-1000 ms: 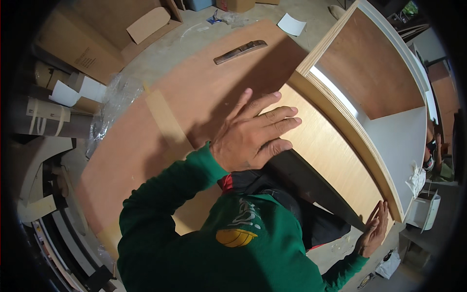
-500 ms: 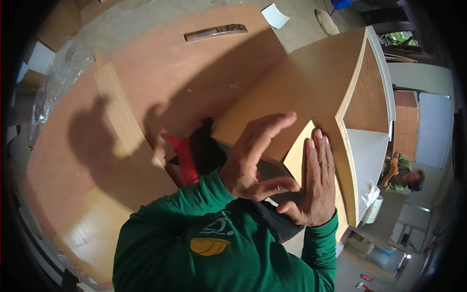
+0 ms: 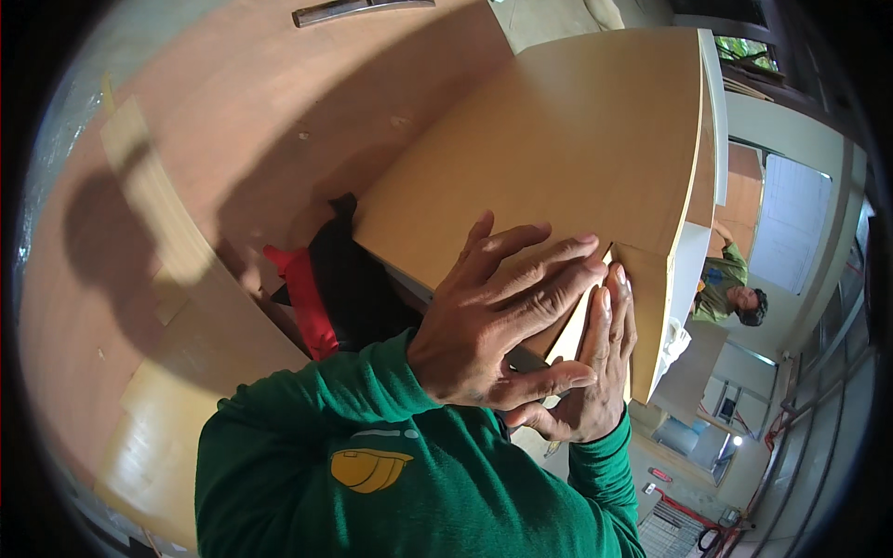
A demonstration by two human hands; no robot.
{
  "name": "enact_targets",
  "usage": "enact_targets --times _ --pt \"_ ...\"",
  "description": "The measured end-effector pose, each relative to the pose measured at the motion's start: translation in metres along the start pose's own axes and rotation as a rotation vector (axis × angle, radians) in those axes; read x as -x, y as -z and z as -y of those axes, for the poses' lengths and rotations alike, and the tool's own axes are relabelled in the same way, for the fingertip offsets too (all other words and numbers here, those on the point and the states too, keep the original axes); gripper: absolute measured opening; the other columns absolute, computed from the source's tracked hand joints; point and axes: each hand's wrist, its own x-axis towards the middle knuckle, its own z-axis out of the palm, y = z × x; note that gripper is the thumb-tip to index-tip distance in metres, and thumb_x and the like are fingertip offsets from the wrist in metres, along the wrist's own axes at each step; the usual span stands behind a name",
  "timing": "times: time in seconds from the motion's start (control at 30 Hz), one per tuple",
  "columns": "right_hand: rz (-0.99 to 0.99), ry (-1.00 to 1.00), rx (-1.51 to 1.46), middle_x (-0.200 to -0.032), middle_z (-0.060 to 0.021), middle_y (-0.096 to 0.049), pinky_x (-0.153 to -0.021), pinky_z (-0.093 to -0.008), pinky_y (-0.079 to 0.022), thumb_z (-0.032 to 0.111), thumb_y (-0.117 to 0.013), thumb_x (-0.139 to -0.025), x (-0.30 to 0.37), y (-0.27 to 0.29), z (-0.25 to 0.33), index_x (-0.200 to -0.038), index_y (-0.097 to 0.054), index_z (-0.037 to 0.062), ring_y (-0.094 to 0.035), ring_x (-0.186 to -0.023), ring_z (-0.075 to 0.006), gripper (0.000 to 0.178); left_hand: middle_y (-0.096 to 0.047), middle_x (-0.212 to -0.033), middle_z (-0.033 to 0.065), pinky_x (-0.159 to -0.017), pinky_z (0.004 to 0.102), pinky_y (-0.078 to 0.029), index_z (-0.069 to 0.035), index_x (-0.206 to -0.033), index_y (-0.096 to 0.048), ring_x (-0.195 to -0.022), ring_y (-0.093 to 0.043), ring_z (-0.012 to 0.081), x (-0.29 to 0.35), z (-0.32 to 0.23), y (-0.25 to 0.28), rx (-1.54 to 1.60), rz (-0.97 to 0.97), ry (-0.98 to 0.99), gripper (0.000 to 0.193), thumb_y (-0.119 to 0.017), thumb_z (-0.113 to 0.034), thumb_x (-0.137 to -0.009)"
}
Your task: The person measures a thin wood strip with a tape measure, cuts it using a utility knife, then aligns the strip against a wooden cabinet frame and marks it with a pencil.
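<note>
A wooden cabinet-like piece (image 3: 549, 130), with a smooth light-brown face, stands before me. My left hand (image 3: 512, 321) spreads over a notched corner of it, fingers stretched out and fingertips close to the right hand's. My right hand (image 3: 600, 367) lies flat along the inner side of the corner, its fingers extended side by side. Between the hands shows a narrow, brightly lit pale strip (image 3: 574, 330), partly covered by the fingers. Neither hand is closed around anything; exact contact under the left fingertips is hidden.
Left of the piece lies a large reddish-brown board (image 3: 186, 56) with a long wood strip (image 3: 153, 177) on it. A dark narrow bar (image 3: 363, 9) rests at the top. Black-and-red fabric (image 3: 316, 298) sits beside the piece. Another person (image 3: 726, 284) is at the right, near a whiteboard (image 3: 791, 223).
My left hand has come over toward the right hand and the corner, its fingers now stretched across it. The right hand stays flat along the inner side. The view has shifted.
</note>
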Motion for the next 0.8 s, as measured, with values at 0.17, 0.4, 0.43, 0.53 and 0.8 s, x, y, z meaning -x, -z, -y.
enact_targets --times 0.17,0.4,0.43,0.53,0.8 --pt "0.033 -0.028 -0.017 -0.158 -0.0337 -0.028 -0.117 -0.0539 -0.026 0.089 -0.057 -0.074 -0.012 0.008 0.007 -0.155 -0.029 -0.0053 -0.034 -0.145 -0.0467 0.127 -0.062 -0.14 0.0131 -0.114 0.0519 -0.033 -0.004 -0.139 -0.061 -0.127 -0.057 0.0357 -0.003 0.004 0.002 0.002 -0.012 -0.074 0.077 -0.076 -0.055 -0.083" --pt "-0.038 0.001 -0.115 -0.155 -0.0304 -0.037 -0.112 -0.0537 -0.029 0.084 -0.056 -0.079 -0.009 0.016 0.005 -0.15 -0.038 -0.0066 -0.041 -0.138 -0.0454 0.117 -0.072 -0.121 0.0189 -0.112 0.0509 -0.037 0.004 -0.123 -0.068 -0.116 -0.061 0.0353 0.005 -0.004 0.006 -0.112 0.011 -0.112 0.053 -0.069 -0.037 -0.089" --pt "-0.03 0.023 -0.16 -0.155 -0.0293 -0.036 -0.11 -0.0535 -0.032 0.081 -0.055 -0.081 -0.004 0.018 -0.001 -0.15 -0.038 -0.0061 -0.042 -0.137 -0.0444 0.112 -0.072 -0.119 0.0181 -0.11 0.0473 -0.039 0.003 -0.117 -0.071 -0.115 -0.063 0.032 0.005 -0.005 -0.002 -0.05 -0.055 -0.169 0.043 -0.072 -0.028 -0.087" --pt "-0.191 0.112 -0.341 -0.157 -0.0282 -0.033 -0.117 -0.0509 -0.029 0.079 -0.054 -0.082 0.015 0.011 -0.02 -0.152 -0.034 -0.0059 -0.037 -0.143 -0.0435 0.112 -0.065 -0.126 0.0274 -0.107 0.0519 -0.043 0.005 -0.12 -0.062 -0.12 -0.057 0.0403 0.008 -0.017 -0.019 -0.137 -0.144 -0.182 0.038 -0.057 -0.022 -0.093" --pt "-0.347 -0.184 -0.414 -0.161 -0.0134 -0.037 -0.121 -0.0564 -0.024 0.072 -0.046 -0.093 0.181 -0.027 -0.078 -0.154 -0.041 0.0109 -0.034 -0.148 -0.0349 0.086 -0.052 -0.138 0.0281 -0.108 0.0496 -0.041 0.003 -0.109 -0.055 -0.127 -0.051 0.0367 -0.003 -0.02 -0.018 -0.136 0.044 -0.176 0.031 -0.051 -0.02 -0.09"
